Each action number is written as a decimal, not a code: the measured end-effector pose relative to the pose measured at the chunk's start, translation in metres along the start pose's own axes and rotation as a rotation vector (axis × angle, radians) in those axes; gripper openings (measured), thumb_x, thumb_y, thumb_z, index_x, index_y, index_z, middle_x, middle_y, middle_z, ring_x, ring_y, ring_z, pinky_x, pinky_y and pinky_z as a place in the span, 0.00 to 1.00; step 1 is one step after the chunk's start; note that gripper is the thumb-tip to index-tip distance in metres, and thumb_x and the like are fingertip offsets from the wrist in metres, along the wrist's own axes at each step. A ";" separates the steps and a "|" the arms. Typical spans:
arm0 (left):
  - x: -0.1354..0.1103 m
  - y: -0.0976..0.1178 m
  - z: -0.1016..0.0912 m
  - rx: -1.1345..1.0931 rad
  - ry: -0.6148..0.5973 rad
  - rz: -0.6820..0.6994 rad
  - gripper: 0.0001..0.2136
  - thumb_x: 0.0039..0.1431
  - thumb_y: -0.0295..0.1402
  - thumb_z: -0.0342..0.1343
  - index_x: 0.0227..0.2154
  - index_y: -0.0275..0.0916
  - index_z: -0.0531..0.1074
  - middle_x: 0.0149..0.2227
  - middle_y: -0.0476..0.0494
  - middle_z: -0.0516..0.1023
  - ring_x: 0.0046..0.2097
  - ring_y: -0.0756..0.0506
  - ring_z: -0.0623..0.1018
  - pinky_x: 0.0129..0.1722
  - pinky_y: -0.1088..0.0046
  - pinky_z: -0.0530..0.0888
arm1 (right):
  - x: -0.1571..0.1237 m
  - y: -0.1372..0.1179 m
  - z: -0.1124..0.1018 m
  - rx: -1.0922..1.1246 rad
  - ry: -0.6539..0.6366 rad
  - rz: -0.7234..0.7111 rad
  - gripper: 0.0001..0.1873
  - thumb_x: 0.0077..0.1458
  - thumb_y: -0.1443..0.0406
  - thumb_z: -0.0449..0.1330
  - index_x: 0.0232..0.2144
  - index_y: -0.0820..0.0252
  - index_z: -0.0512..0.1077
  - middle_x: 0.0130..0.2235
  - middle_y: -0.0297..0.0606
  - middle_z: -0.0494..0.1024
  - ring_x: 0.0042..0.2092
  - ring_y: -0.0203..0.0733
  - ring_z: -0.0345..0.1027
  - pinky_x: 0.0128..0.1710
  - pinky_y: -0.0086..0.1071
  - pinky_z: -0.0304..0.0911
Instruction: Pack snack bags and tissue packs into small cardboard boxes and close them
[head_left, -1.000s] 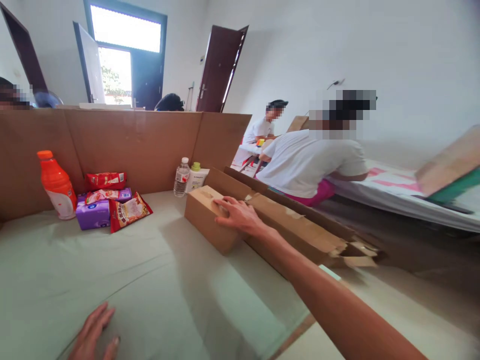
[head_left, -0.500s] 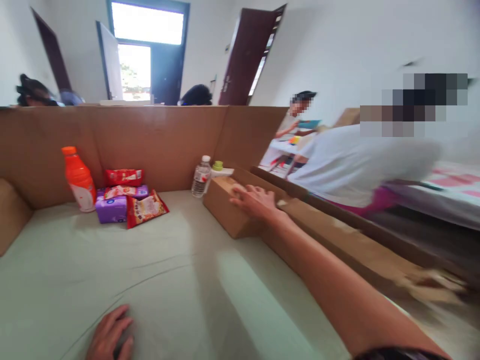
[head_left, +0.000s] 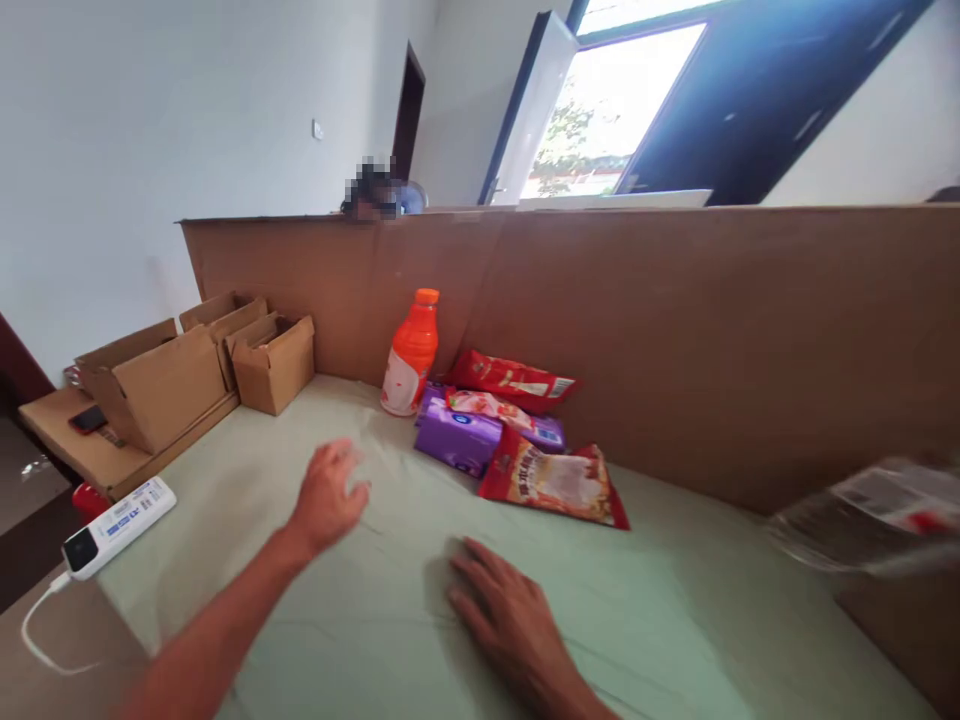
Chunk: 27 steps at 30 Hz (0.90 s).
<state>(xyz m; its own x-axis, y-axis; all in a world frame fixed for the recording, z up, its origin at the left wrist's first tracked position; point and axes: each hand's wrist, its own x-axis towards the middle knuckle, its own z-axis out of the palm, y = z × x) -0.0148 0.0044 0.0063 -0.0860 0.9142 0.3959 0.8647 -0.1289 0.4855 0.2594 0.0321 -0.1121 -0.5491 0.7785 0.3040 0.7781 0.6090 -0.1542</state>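
Note:
My left hand (head_left: pixel 328 497) hovers over the green-covered table (head_left: pixel 390 610), slightly blurred, with fingers loosely bent, thumb apart and nothing held. Nearer the middle, my right hand (head_left: pixel 514 615) hangs low with its fingers stretched forward and holds nothing. Beyond them an orange bottle (head_left: pixel 412 355) stands upright. Beside it lie purple packs (head_left: pixel 461 435), with a red-and-pink packet (head_left: pixel 491 408) across them. A red snack packet (head_left: pixel 514 378) is behind, against the cardboard wall. Closest to my right hand, another red-and-gold snack packet (head_left: pixel 559 485) leans at the packs' front.
Cardboard boxes (head_left: pixel 161 385) stand at the left, with a smaller open box (head_left: pixel 274 370) alongside. A white power strip (head_left: pixel 120 525) with a cable sits on the left edge. A cardboard wall (head_left: pixel 712 330) closes the back. A blurred clear plastic bottle (head_left: pixel 840 520) is at the right.
The view has swung left. My right hand has come off the cardboard box on the right and is now over the table's middle. My left hand has moved forward and up.

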 end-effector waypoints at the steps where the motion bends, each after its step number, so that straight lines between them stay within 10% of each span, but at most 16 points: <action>1: 0.023 -0.015 -0.011 0.047 0.056 -0.044 0.20 0.55 0.25 0.57 0.53 0.36 0.73 0.59 0.32 0.72 0.62 0.36 0.70 0.65 0.52 0.64 | 0.005 -0.009 0.009 -0.004 -0.002 -0.014 0.21 0.61 0.60 0.50 0.50 0.55 0.78 0.59 0.45 0.75 0.58 0.51 0.70 0.53 0.47 0.67; 6: 0.127 -0.090 -0.067 0.262 0.239 -0.204 0.26 0.59 0.27 0.59 0.60 0.32 0.64 0.67 0.28 0.59 0.69 0.32 0.56 0.67 0.45 0.57 | 0.004 -0.010 0.031 -0.103 0.178 -0.129 0.22 0.64 0.61 0.48 0.53 0.57 0.76 0.58 0.44 0.76 0.57 0.51 0.70 0.51 0.44 0.67; 13: 0.188 -0.136 -0.100 0.372 0.072 -0.230 0.17 0.65 0.39 0.57 0.53 0.38 0.70 0.55 0.39 0.73 0.52 0.40 0.76 0.50 0.54 0.76 | 0.002 0.000 0.037 -0.112 0.235 -0.180 0.21 0.64 0.59 0.50 0.52 0.55 0.77 0.57 0.43 0.77 0.55 0.50 0.72 0.48 0.42 0.67; 17: 0.148 -0.110 -0.100 0.325 -0.062 -0.083 0.13 0.64 0.37 0.58 0.48 0.36 0.72 0.48 0.41 0.76 0.47 0.42 0.77 0.48 0.57 0.76 | 0.005 -0.007 0.035 0.036 0.201 -0.078 0.21 0.64 0.59 0.50 0.50 0.56 0.78 0.56 0.45 0.77 0.55 0.52 0.72 0.50 0.45 0.67; 23: 0.025 -0.029 -0.103 0.116 -0.175 0.310 0.04 0.58 0.30 0.58 0.28 0.39 0.73 0.37 0.47 0.74 0.44 0.45 0.75 0.50 0.64 0.72 | 0.010 -0.005 0.007 0.565 0.359 0.340 0.26 0.62 0.49 0.51 0.48 0.59 0.76 0.58 0.50 0.75 0.57 0.54 0.70 0.54 0.48 0.67; 27: -0.029 0.006 -0.104 -0.100 -0.203 0.590 0.08 0.61 0.24 0.53 0.30 0.41 0.74 0.39 0.44 0.72 0.47 0.45 0.74 0.48 0.67 0.73 | -0.002 -0.011 -0.014 0.958 0.416 0.549 0.30 0.60 0.42 0.51 0.45 0.58 0.77 0.42 0.44 0.83 0.45 0.51 0.76 0.41 0.40 0.72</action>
<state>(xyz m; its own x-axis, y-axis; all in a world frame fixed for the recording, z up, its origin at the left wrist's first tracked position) -0.0584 -0.0631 0.0793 0.4958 0.7314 0.4681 0.6863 -0.6603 0.3049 0.2560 0.0220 -0.0982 0.0672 0.9703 0.2325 0.2349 0.2111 -0.9488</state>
